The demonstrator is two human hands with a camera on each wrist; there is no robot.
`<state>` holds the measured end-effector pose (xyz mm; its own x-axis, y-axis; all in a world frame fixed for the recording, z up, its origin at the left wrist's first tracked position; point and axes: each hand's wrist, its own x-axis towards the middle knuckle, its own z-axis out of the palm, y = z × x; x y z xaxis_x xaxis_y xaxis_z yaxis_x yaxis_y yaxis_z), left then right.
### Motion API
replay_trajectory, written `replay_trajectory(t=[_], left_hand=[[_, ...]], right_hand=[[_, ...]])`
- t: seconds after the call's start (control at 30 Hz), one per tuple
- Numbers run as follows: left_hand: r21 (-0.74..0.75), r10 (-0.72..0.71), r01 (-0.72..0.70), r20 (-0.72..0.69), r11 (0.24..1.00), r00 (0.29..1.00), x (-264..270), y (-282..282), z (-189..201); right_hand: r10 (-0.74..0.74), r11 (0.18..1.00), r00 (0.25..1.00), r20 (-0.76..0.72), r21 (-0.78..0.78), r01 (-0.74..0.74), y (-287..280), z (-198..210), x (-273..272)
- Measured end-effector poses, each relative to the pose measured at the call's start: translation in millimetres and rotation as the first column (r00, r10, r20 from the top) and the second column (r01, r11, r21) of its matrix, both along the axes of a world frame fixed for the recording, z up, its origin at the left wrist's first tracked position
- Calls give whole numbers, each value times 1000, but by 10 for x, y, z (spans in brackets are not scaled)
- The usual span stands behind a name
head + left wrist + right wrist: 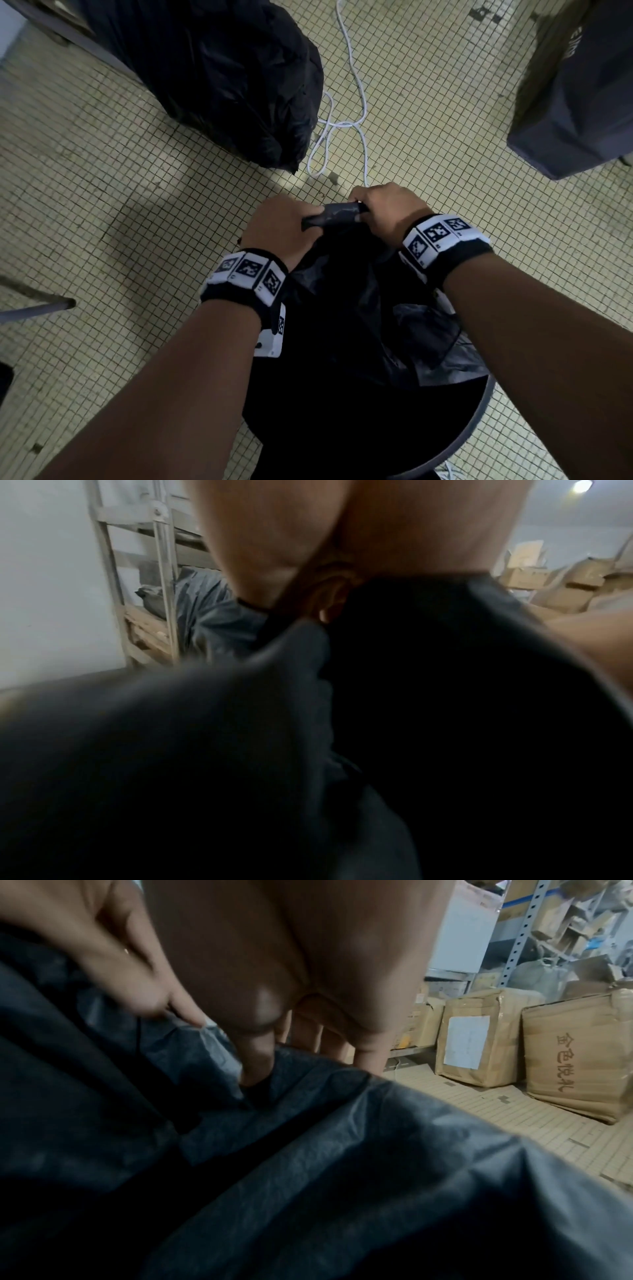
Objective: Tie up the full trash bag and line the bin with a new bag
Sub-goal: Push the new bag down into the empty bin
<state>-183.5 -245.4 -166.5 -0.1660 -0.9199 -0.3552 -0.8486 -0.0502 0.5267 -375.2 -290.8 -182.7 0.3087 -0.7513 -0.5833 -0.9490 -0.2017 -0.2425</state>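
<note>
Both clenched on its rolled top edge, left hand (281,222) and right hand (383,209) stretching thin black plastic bag (337,214) over far rim of round dark bin (479,416), probably still unhooked; pulling evenly, avoiding tearing.

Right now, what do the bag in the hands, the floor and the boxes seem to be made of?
Bag: thin black plastic film, faintly glossy, judging by its crinkles and grey sheen where stretched. Floor: small square tiles, probably ceramic, matte beige with dark grout lines. Boxes: brown corrugated cardboard, apparently taped, one with a white label.
</note>
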Motion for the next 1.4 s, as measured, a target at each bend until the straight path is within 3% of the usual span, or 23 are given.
replay_trajectory(t=[0.13,0.3,0.47,0.53,0.67,0.73,0.8,1.03,1.27,1.4], left_hand=[[46,-88,80,214,996,973,102,70,-51],[-2,-199,199,-93,980,976,314,224,-65],[-11,-57,56,-104,998,993,404,103,-179],[28,-49,51,-50,998,998,391,66,-211],[216,-122,96,106,972,987,325,16,-282],[275,-175,129,152,953,973,315,-20,-309],[304,-173,118,161,945,972,317,-47,-332],[423,89,-32,-116,906,989,502,-8,-334],[344,362,-235,-375,909,853,785,237,-198],[352,427,-319,-289,880,857,776,344,-118]], right_hand=[[-54,998,998,-23,24,55,-65,1,-116],[-168,986,984,-50,2,169,-67,34,-314],[-159,987,978,-137,-4,160,-49,78,-287],[-120,991,983,-136,-76,110,-24,74,-216],[85,971,991,106,-234,-58,77,90,-6],[230,946,969,91,-254,-201,88,37,115],[276,944,961,30,-198,-265,54,-16,192],[213,976,972,-97,-33,-217,-112,-5,188],[62,998,976,-211,22,-58,-257,44,15],[59,998,968,-245,40,-51,-291,47,10]])
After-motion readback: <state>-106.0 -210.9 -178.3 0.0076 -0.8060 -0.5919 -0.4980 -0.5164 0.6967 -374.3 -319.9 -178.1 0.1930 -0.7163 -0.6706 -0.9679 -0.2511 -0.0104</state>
